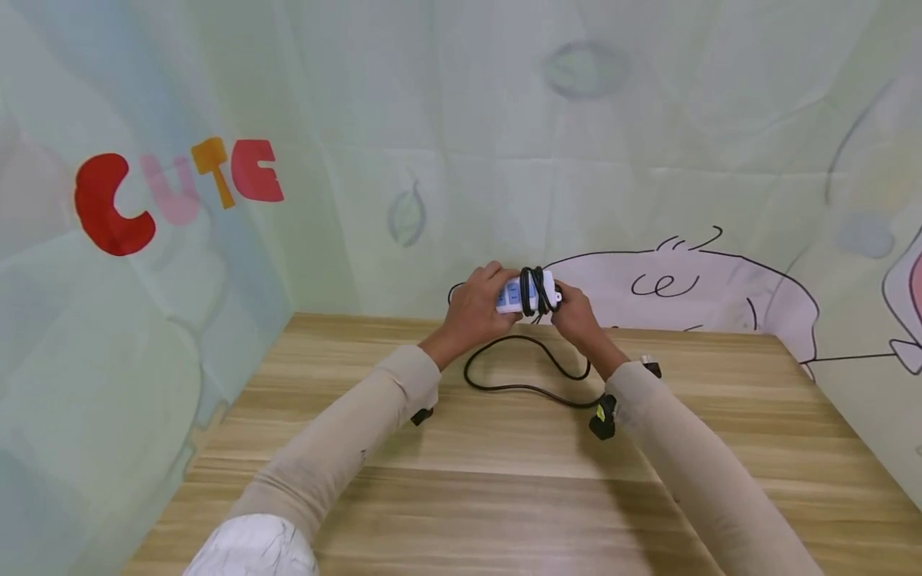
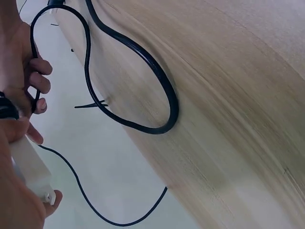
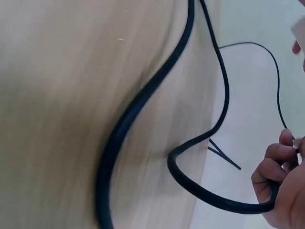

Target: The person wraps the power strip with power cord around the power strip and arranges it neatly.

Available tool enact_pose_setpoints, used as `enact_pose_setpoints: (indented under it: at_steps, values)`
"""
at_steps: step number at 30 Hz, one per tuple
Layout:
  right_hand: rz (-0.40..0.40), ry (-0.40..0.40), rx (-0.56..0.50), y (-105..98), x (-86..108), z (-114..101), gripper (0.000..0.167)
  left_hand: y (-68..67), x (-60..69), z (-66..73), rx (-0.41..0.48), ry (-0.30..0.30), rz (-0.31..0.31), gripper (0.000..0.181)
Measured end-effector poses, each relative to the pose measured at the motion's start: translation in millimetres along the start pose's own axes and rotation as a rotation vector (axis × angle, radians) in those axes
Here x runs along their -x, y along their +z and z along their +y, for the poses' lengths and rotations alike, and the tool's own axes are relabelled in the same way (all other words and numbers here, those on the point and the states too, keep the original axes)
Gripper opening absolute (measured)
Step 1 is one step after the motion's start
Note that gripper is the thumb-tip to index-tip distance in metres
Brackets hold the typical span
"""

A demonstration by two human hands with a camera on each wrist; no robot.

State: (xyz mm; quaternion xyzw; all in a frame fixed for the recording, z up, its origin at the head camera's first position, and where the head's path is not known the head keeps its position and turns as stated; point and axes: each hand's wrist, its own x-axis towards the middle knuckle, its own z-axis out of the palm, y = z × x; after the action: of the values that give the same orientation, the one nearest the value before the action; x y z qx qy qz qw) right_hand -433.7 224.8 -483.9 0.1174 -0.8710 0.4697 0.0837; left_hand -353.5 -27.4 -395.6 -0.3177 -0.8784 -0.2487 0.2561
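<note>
A white power strip (image 1: 510, 296) with blue socket faces is held up near the table's back edge. My left hand (image 1: 475, 306) grips its left end. Several turns of black cable (image 1: 529, 294) wrap around the strip's right part. At the right end, my right hand (image 1: 579, 318) holds the cable with curled fingers, seen in the right wrist view as a hand (image 3: 286, 191) closed on a black cord (image 3: 219, 204). A loose loop of cord (image 1: 511, 387) runs down over the table to a black plug (image 1: 603, 420) beside the right sleeve.
The wood-grain table (image 1: 461, 504) ends at the back against a pale printed cloth (image 1: 446, 120). A small dark piece (image 1: 423, 416) shows beside the left sleeve, another dark piece (image 1: 651, 368) beside the right sleeve. A thinner stretch of cord (image 2: 78, 181) hangs behind the strip.
</note>
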Motion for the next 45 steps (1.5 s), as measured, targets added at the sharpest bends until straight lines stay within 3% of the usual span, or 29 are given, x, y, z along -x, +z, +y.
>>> enact_pose_setpoints:
  at_steps: [2, 5, 10, 13, 18, 23, 27, 34, 39, 45]
  values:
    - [-0.021, 0.005, 0.019, 5.3, -2.0, 3.6, 0.032, -0.3, -0.9, -0.2, -0.010, -0.030, -0.005, 0.060]
    - [-0.041, 0.044, 0.000, 10.5, 4.8, -4.5, 0.030, -0.5, 0.1, -0.6, -0.025, -0.072, -0.022, 0.061]
    - [-0.089, 0.161, -0.182, 4.2, 41.3, -65.6, 0.025, 0.1, 1.4, -1.5, -0.006, -0.111, -0.035, 0.062]
    - [-0.112, 0.224, -0.237, 1.8, 56.1, -93.6, 0.028, 0.7, 1.0, -1.9, 0.022, -0.135, -0.031, 0.062]
    - [-0.149, 0.273, -0.255, 4.7, 62.3, -104.6, 0.037, 2.4, 0.3, -2.3, 0.022, -0.185, -0.031, 0.062]
    - [-0.196, 0.263, -0.257, 1.2, 66.1, -105.6, 0.042, 5.0, -2.3, -0.7, -0.007, -0.220, -0.039, 0.060]
    - [-0.249, 0.263, -0.221, -3.5, 68.0, -108.9, 0.045, 5.7, -5.3, 0.9, -0.049, -0.213, -0.059, 0.058]
    - [-0.359, 0.262, -0.107, -10.2, 75.7, -118.2, 0.046, 2.8, -6.1, -3.9, -0.223, -0.184, -0.127, 0.057]
    - [-0.423, 0.274, -0.116, -22.3, 84.2, -128.2, 0.042, 1.0, -1.4, -12.8, -0.351, -0.113, -0.185, 0.056]
    - [-0.436, 0.234, -0.154, -37.1, 84.8, -133.8, 0.039, 3.4, 5.1, -18.3, -0.375, -0.068, -0.177, 0.057]
